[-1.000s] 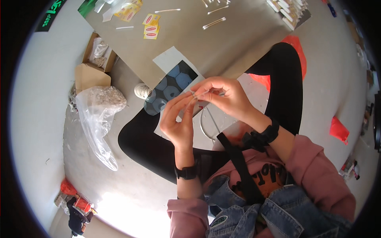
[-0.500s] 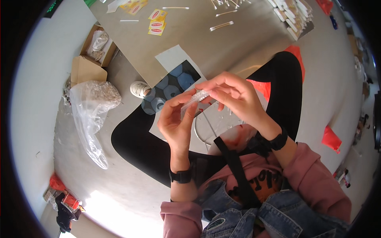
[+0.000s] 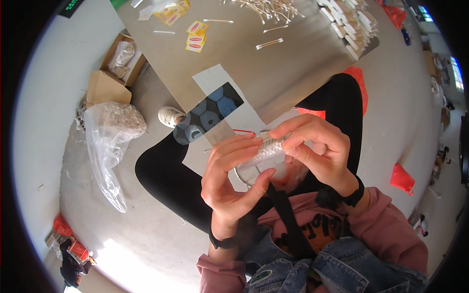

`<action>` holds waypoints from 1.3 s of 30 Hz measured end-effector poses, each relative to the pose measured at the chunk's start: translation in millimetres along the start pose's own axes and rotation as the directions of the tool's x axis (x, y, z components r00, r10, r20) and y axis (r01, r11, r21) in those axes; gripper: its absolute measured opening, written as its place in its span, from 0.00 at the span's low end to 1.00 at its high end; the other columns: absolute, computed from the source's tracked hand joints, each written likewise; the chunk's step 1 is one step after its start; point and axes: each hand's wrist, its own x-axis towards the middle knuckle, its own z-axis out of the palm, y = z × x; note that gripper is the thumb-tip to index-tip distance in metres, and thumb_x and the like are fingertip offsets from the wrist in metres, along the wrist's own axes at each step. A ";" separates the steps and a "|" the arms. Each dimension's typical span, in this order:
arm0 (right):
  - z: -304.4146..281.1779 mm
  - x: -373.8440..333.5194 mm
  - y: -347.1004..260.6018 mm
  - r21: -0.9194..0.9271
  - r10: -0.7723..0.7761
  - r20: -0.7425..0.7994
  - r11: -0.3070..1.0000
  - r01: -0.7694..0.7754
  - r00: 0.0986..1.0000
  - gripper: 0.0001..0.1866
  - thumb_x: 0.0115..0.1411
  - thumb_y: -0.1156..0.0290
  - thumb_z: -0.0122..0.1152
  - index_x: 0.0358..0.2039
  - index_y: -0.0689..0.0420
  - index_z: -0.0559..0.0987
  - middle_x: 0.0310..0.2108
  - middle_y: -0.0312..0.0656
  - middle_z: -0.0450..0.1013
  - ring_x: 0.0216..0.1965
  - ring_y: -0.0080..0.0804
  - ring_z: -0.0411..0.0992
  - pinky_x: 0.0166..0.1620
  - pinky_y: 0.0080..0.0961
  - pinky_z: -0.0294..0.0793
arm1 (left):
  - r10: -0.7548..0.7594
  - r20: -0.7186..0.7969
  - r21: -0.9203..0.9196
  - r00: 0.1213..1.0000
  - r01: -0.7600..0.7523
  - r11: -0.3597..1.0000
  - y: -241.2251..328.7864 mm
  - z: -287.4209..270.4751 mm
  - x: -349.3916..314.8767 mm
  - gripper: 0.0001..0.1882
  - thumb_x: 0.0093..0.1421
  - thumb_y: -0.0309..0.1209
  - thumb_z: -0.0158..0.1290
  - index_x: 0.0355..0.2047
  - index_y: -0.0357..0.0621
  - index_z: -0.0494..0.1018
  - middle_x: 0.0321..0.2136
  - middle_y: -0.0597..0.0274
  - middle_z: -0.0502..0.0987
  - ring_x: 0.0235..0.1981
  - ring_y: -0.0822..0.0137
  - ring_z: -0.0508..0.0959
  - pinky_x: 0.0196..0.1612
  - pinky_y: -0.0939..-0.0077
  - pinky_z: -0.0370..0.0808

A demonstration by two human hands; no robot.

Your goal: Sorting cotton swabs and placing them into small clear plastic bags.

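Beside a glossy taupe table above pale grey floor, our right hand grips a clear plastic packet of white cotton swabs, our left hand's hold unclear

Pale light filled the room and was strongest at the near left, where glare burned a patch of floor to white; a small bright window showed at the far right. The surface had a soft sheen, darker toward its near right edge, and the clear packet at the fingers caught small highlights. Fisheye distortion bowed the left wall toward a black rim, where detail went soft.
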 end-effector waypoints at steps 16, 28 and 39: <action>-14.5 -57.6 -78.9 -0.173 -0.262 0.017 0.950 0.261 0.965 0.05 0.54 0.80 0.69 0.32 0.59 0.84 0.37 0.40 0.76 0.27 0.20 0.72 0.27 0.16 0.71 | 0.380 0.115 0.435 0.918 -0.391 0.811 86.3 18.8 -32.3 0.10 0.41 0.30 0.69 0.26 0.50 0.83 0.30 0.73 0.81 0.39 0.63 0.74 0.41 0.70 0.71; -18.1 -77.8 -96.2 -0.188 -0.336 0.047 0.922 0.339 0.941 0.06 0.51 0.79 0.72 0.31 0.57 0.85 0.36 0.39 0.78 0.34 0.28 0.77 0.34 0.22 0.77 | 0.387 -0.034 0.527 0.921 -0.313 0.790 103.9 -1.2 -75.3 0.13 0.50 0.43 0.68 0.21 0.51 0.77 0.27 0.72 0.77 0.41 0.60 0.70 0.46 0.66 0.68; -27.3 -82.2 -96.8 -0.218 -0.335 -0.046 0.923 0.318 0.941 0.04 0.55 0.79 0.69 0.31 0.61 0.82 0.35 0.42 0.77 0.33 0.28 0.75 0.36 0.20 0.73 | 0.369 -0.113 0.350 0.923 -0.310 0.884 96.0 -14.2 -76.9 0.11 0.49 0.38 0.67 0.26 0.48 0.78 0.32 0.64 0.79 0.39 0.61 0.73 0.43 0.67 0.70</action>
